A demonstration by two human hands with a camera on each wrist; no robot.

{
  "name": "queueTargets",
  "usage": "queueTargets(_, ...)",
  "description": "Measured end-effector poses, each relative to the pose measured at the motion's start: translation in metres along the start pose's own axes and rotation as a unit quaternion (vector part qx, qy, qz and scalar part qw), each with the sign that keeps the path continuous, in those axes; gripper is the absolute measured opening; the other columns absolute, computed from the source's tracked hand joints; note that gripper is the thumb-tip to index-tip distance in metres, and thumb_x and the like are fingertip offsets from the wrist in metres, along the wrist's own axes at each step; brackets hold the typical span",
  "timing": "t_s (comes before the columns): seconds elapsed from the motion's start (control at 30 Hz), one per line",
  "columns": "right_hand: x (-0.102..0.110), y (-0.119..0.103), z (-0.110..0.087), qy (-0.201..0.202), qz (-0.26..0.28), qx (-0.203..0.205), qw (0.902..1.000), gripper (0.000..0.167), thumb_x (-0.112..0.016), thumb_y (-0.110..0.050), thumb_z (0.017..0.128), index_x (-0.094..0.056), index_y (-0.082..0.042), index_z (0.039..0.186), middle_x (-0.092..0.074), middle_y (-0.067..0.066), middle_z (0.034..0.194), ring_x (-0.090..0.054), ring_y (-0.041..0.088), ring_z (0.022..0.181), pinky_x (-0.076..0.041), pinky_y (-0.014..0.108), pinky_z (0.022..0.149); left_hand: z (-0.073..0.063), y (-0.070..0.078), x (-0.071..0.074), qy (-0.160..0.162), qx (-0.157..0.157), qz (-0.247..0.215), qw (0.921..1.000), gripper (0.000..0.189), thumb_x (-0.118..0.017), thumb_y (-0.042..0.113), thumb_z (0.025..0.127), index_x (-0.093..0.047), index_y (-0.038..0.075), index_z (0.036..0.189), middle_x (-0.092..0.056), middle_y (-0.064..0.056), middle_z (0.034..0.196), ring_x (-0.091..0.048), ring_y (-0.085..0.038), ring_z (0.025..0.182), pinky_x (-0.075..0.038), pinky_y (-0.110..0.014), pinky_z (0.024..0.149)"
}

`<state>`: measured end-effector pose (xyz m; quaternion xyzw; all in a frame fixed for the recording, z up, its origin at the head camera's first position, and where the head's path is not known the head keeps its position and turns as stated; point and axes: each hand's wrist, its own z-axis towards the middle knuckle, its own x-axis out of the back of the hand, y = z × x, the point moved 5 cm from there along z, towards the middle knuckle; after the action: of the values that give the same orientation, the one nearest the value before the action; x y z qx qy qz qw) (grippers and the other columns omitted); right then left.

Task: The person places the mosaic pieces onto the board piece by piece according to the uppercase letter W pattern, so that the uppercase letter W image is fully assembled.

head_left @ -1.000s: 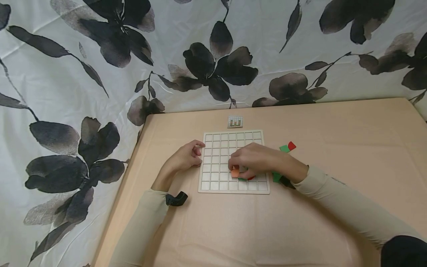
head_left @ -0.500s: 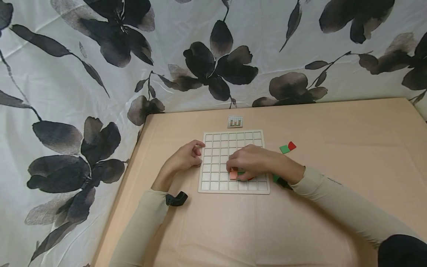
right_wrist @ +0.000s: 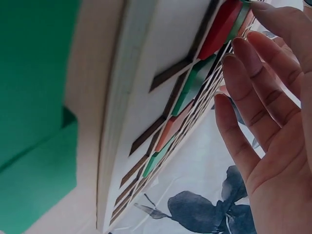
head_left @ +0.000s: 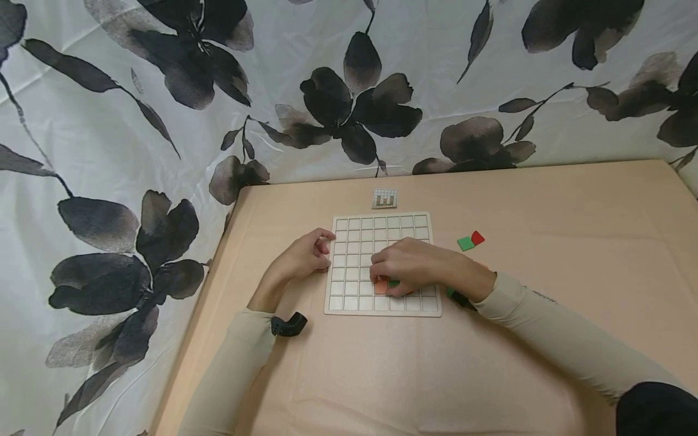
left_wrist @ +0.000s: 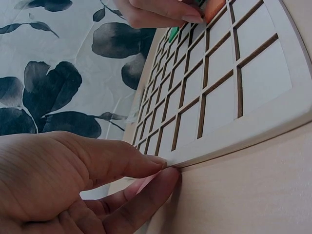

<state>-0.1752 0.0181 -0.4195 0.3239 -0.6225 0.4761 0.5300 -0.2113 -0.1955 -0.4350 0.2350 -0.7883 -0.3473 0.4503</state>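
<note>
A white grid board (head_left: 382,313) lies on the table. My left hand (head_left: 302,255) is at its left side; in the left wrist view the thumb (left_wrist: 139,163) and a finger pinch the board's edge. Over the lower right cells is my right hand (head_left: 417,261), thumb and fingertips at an orange tile (head_left: 380,286). That tile sits flat in a cell, partly under the fingers. Beside it shows a bit of a green tile (head_left: 394,283). In the right wrist view, a red tile (right_wrist: 219,29) and a green tile (right_wrist: 195,80) are set in cells.
Right of the board lie a loose green tile (head_left: 466,243) and a red quarter-round tile (head_left: 477,238). More green pieces (right_wrist: 34,97) lie by the right wrist. A small card with a grid pattern (head_left: 385,198) is behind the board. A floral curtain (head_left: 327,60) hangs behind the table.
The right hand has lowered the orange tile from a tilted hold down into a cell, moving slightly left. The left hand has stayed at the board's edge.
</note>
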Motion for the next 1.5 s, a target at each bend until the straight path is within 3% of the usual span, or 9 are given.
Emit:
queueTargets(0.27,-0.001,0.003,-0.002,0.008,0.0,0.003,1.0,0.014,-0.075,-0.032,0.088,-0.071,-0.023,0.098,-0.058,-0.01,0.086,-0.049,0.005,0.068,-0.042,0.023,0.059,0.001,0.001,0.001,0.001,0.001,0.003,1.0,0.057,-0.064,-0.013,0.087,-0.049,0.001,0.14,-0.051,-0.015,0.101,-0.051,-0.019,0.081,-0.049,-0.026,0.068)
queueTargets(0.6,0.0,0.009,-0.015,0.003,0.031,-0.006,0.9995,0.026,-0.074,-0.032,0.089,-0.07,-0.021,0.112,-0.062,-0.008,0.095,-0.053,0.004,0.075,-0.046,0.024,0.065,0.002,0.002,0.0,-0.001,0.005,0.008,1.0,0.056,-0.065,-0.012,0.088,-0.049,0.001,0.139,-0.051,-0.014,0.099,-0.05,-0.02,0.08,-0.05,-0.026,0.067)
queueTargets(0.9,0.01,0.019,-0.036,0.005,0.054,-0.055,0.997,0.032,-0.076,-0.036,0.089,-0.071,-0.021,0.116,-0.064,-0.009,0.099,-0.057,0.006,0.083,-0.051,0.028,0.076,0.004,0.004,0.0,0.001,0.01,0.022,0.9997,0.054,-0.066,-0.012,0.088,-0.05,0.001,0.138,-0.049,-0.013,0.1,-0.051,-0.019,0.079,-0.049,-0.026,0.065)
queueTargets(1.23,0.014,0.028,-0.052,0.009,0.066,-0.077,0.9948,0.031,-0.078,-0.033,0.089,-0.073,-0.019,0.115,-0.068,-0.007,0.101,-0.056,0.006,0.082,-0.05,0.027,0.073,0.003,0.004,0.001,0.003,0.005,0.033,0.9994,0.055,-0.066,-0.012,0.087,-0.051,0.002,0.138,-0.051,-0.013,0.1,-0.05,-0.02,0.082,-0.048,-0.027,0.066)
queueTargets(1.5,0.016,0.031,-0.064,0.022,0.052,-0.08,0.9951,0.028,-0.075,-0.022,0.087,-0.073,-0.018,0.115,-0.067,-0.007,0.097,-0.055,0.006,0.08,-0.046,0.025,0.067,0.003,0.002,0.001,0.005,0.0,0.034,0.9994,0.055,-0.068,-0.011,0.088,-0.05,0.002,0.138,-0.051,-0.012,0.1,-0.05,-0.019,0.08,-0.046,-0.025,0.065)
